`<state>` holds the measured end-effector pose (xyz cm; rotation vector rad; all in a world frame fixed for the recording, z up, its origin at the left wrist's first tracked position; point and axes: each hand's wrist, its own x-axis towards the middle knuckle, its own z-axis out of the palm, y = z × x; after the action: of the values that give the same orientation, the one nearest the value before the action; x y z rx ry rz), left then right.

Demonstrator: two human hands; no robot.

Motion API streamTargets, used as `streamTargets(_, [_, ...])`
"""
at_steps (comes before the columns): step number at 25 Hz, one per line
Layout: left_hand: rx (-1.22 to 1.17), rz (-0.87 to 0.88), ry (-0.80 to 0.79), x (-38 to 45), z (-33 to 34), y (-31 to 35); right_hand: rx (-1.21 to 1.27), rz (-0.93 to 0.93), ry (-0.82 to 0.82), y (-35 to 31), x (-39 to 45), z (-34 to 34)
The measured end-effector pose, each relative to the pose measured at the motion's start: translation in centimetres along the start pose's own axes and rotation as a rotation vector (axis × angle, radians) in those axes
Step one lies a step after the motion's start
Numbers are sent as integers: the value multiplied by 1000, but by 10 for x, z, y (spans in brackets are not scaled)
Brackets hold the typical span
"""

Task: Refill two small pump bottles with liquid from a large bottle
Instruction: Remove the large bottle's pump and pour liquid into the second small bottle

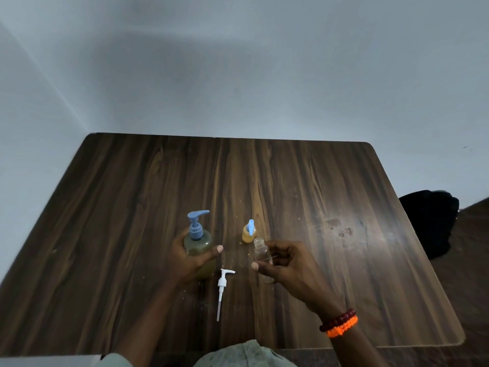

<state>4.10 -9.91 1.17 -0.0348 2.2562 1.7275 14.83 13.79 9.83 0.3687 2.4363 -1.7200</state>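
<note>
My left hand [189, 260] is wrapped around the large bottle [199, 243], which holds greenish liquid and carries a blue pump top. My right hand [288, 263] holds a small clear bottle [261, 254] with an open neck and no pump; it looks empty. A white pump head with its long tube [221, 290] lies flat on the table between my hands. Just behind the clear bottle stands a second small bottle [248, 233] with a blue pump and yellow-orange liquid inside.
The dark wood-grain table [330, 194] stands against a pale wall. Small crumbs and a dried stain [341, 229] mark its surface at the right. A black bag [434, 221] sits on the floor beyond the right edge.
</note>
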Motion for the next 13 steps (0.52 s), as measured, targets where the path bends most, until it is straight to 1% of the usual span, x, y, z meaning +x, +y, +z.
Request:
streamTargets(2, [-87, 81, -113, -11, -4, 20, 9, -2, -1, -1, -1, 2])
streamTargets(4, [-179, 90, -153, -26, 0, 34, 15, -5, 0, -4, -2, 2])
streamTargets(6, [-294, 23, -142, -41, 7, 40, 15, -19, -1, -7, -2, 1])
streamTargets(8, [-426, -107, -169, -53, 12, 43, 29, -25, -8, -10, -2, -2])
streamTargets(9, [-447, -140, -187, -58, 13, 47, 36, -25, -11, -11, -2, -2])
streamTargets(11, [-366, -122, -207, -67, 12, 57, 45, -27, -14, -13, -3, -3])
streamTargets(13, [-212, -4, -188, -73, 11, 63, 49, -34, -19, -15, -4, -2])
